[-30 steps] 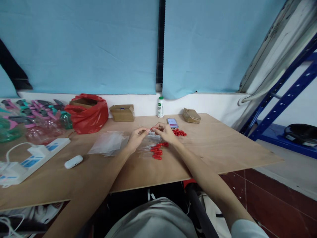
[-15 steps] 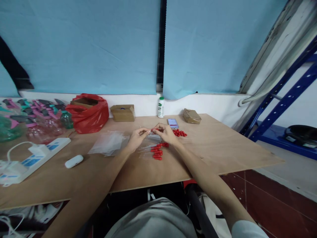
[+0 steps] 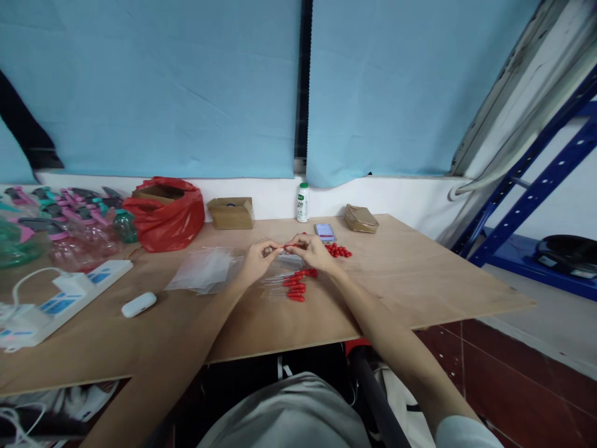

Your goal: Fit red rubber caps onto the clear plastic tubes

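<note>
My left hand (image 3: pixel 255 261) and my right hand (image 3: pixel 312 254) meet over the middle of the table, both with fingers pinched. Between their fingertips is a small dropper, of which only the red rubber bulb (image 3: pixel 291 245) shows; my fingers cover the rest. Just below my hands lie several droppers with red bulbs (image 3: pixel 295 289) and thin clear tubes. A bundle of clear tubes (image 3: pixel 290 261) rests under my fingers, partly hidden by them. Loose red bulbs (image 3: pixel 338 250) are heaped beyond my right wrist. Left of my left hand is a stack of clear plastic bags (image 3: pixel 201 269).
At the back stand a red plastic bag (image 3: pixel 168 221), an open cardboard box (image 3: pixel 231 214), a white bottle (image 3: pixel 303 204), a phone (image 3: pixel 325 233) and a wrapped package (image 3: pixel 361 219). A power strip (image 3: pixel 69 302), a white case (image 3: pixel 138 305) and spray bottles (image 3: pixel 77 233) are at the left.
My left fingers have curled slightly more around the piece, with the fingertips shifting a little. My right hand stays nearly in place. The things on the table lie as before.
</note>
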### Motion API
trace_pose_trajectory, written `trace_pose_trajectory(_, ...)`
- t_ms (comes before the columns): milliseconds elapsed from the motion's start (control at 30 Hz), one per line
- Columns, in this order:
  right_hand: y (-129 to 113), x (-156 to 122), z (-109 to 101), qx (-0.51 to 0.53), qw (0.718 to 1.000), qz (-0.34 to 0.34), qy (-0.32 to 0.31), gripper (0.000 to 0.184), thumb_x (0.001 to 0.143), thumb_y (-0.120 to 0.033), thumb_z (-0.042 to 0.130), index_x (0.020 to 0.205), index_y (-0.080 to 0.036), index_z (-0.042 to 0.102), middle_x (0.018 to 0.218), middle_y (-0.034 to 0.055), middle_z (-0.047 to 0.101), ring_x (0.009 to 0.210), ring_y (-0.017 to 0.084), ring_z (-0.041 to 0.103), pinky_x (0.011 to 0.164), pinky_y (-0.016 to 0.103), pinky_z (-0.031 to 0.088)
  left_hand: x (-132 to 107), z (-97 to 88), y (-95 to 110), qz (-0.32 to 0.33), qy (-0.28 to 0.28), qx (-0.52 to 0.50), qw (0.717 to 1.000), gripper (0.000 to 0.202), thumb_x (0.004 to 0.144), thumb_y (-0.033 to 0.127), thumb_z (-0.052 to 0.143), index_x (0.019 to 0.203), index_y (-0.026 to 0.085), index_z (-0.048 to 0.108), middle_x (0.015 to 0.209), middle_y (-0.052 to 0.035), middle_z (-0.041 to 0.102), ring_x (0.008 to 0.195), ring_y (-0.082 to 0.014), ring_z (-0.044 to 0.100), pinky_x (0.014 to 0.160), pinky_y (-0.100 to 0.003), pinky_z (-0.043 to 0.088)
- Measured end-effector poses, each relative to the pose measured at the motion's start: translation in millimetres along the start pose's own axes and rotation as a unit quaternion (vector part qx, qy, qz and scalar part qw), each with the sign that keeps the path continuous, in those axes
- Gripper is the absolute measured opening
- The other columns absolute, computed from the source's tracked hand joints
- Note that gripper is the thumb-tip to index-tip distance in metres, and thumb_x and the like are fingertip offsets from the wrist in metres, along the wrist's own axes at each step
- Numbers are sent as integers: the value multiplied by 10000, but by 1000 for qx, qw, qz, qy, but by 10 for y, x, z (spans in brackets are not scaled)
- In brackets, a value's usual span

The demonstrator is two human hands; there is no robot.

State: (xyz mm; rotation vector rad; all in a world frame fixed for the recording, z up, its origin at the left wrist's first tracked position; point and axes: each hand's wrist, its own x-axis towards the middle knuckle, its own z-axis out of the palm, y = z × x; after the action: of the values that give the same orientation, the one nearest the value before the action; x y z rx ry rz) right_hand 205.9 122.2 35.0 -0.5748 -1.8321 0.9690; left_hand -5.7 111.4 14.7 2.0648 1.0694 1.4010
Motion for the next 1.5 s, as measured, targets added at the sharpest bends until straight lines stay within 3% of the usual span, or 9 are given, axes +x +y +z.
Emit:
trace_pose_trajectory(100,-24,5,-19,-13,1000,-5,-4,285,844,-429,769,909,-156,722,842,63,758,824,201,710,808,323,549,3,-17,5,5,9,16,1000,268,908,419,681,970,177,778,824,-45,704,668,-156,545,632,-274,395)
trace_pose_trajectory(267,-1,17,-63,-69,997,-8,-33,246,863,-380,746,933,-147,705,824,51,745,753,178,693,727,294,532,15,-80,71,69,12,102,992,216,923,380,685,919,193,794,807,-40,652,689,-154,516,657,-278,377)
trace_pose_trajectory(433,16,19,-66,-53,998,-3,-28,255,871,-372,736,1009,-167,674,881,45,747,744,170,693,738,306,547,23,-89,128,86,34,146,985,185,911,369,711,894,200,785,799,-34,635,689,-159,515,668,-286,369)
trace_pose_trajectory(733,25,22,-57,6,1000,12,12,287,829,-414,783,925,-158,696,827,48,750,759,170,707,759,293,547,15,-78,162,60,9,122,991,295,1003,404,557,1003,204,774,885,-56,715,751,-183,578,712,-291,402)
trace_pose_trajectory(1000,66,6,-21,42,998,40,1,326,766,-427,838,875,-155,695,737,34,742,706,167,701,732,294,560,-3,-70,122,43,-2,90,995,318,977,433,583,933,192,785,827,-50,712,723,-183,575,687,-294,393)
trace_pose_trajectory(1500,95,23,-2,95,993,71,2,368,658,-411,918,794,-156,691,751,32,746,665,167,715,742,323,614,-2,-48,87,33,-16,58,998,326,968,437,587,927,183,788,868,-66,741,770,-200,624,705,-301,434)
